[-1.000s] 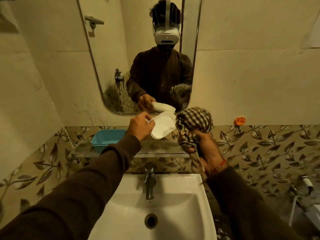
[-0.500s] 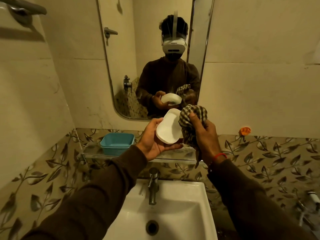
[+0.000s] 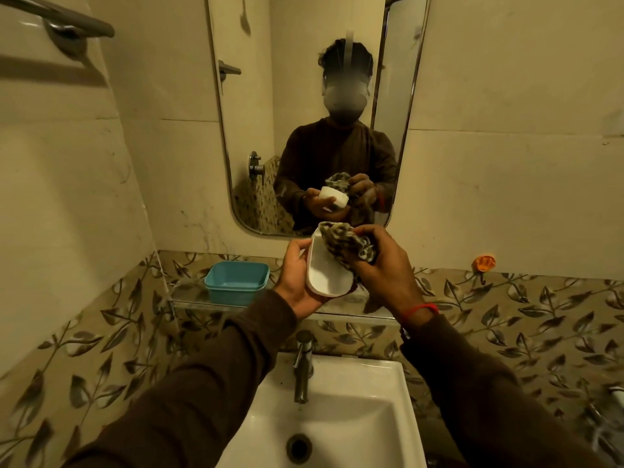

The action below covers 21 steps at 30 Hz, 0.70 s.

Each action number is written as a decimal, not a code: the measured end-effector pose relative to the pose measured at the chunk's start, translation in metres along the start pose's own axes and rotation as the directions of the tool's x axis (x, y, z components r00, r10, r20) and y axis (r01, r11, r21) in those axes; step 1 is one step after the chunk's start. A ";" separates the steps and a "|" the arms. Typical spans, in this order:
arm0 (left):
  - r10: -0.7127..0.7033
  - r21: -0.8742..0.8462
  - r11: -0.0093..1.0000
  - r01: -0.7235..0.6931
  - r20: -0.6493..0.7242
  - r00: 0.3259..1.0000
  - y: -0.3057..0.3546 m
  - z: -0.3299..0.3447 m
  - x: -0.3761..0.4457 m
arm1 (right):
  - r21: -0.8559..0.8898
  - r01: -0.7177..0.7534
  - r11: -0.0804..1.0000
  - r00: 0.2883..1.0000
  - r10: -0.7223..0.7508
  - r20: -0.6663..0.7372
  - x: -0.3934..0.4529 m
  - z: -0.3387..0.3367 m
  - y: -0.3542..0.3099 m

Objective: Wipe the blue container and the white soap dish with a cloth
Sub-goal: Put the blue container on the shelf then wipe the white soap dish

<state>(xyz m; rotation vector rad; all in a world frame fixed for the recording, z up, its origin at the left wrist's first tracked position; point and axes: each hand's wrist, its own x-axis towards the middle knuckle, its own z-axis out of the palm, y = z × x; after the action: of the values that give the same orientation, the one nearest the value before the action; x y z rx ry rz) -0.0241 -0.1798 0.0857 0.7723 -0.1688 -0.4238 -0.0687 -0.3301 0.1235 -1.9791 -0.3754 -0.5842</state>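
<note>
At frame centre, your left hand (image 3: 297, 282) cradles the soap dish (image 3: 326, 273), light, stiff, likely slippery; hold its rim. Your right hand (image 3: 378, 265) bunches the soft cloth (image 3: 347, 243) inside it.

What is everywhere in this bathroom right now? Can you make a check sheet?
Surface: glass shelf on the leaf-patterned wall, above the white sink.
Job's things: white soap dish held up over the shelf; checked cloth pressed into its far end; blue container stands on the shelf, untouched.
Clutter: orange hook on the wall at right.
Hands: left hand cradles the dish with curled fingers; right hand grips the bunched cloth.
Cables: nothing seen.
Surroundings: mirror showing the person, tap, towel bar upper left.
</note>
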 end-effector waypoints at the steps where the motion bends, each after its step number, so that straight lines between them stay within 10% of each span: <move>1: 0.005 0.007 1.000 -0.005 -0.003 1.000 -0.002 0.001 0.000 | -0.110 0.052 0.993 0.999 -0.052 -0.003 -0.001 0.002 -0.001; 10: -0.025 0.067 0.998 0.023 0.027 0.999 -0.023 0.015 -0.009 | -0.774 0.109 0.623 0.938 -0.323 -0.128 -0.004 0.015 -0.011; 21: -0.040 0.074 0.997 0.038 0.019 0.999 -0.008 0.000 -0.013 | -0.611 0.366 0.702 0.928 -0.229 0.293 -0.020 0.013 -0.022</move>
<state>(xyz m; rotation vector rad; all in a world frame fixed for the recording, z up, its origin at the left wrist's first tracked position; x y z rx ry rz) -0.0381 -0.1791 0.0805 0.8446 -0.1892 -0.4644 -0.0939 -0.3090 0.1241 -2.7037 -0.6997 -0.8112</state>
